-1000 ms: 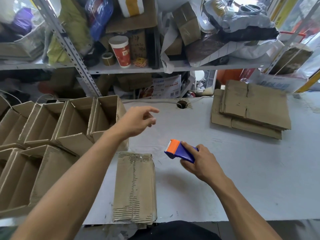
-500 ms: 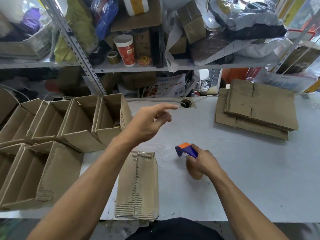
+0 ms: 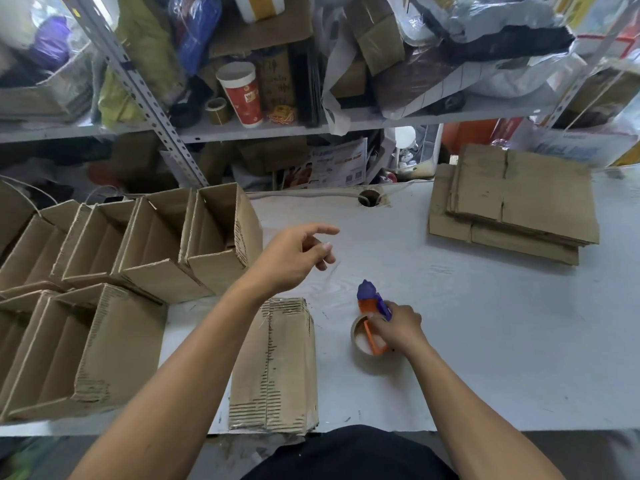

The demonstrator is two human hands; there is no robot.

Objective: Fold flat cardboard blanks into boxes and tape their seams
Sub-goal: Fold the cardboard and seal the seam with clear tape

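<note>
A taped cardboard box (image 3: 273, 365) lies closed side up at the table's near edge, a tape seam running down its middle. My left hand (image 3: 294, 258) hovers above the table beyond it, fingers spread, holding nothing. To the right, my right hand (image 3: 396, 327) grips a blue and orange tape dispenser (image 3: 372, 303) whose tape roll (image 3: 362, 336) rests on the white table (image 3: 485, 341). A stack of flat cardboard blanks (image 3: 512, 206) lies at the far right.
Several folded open boxes (image 3: 145, 244) stand in rows on the left, reaching the table's left edge. A cable hole (image 3: 369, 198) sits at the table's back. Cluttered metal shelves (image 3: 242, 126) with a red paper cup (image 3: 240, 93) rise behind.
My right hand has lowered the tape dispenser from the air onto the table, roll down. My left hand has drifted forward and right, staying open.
</note>
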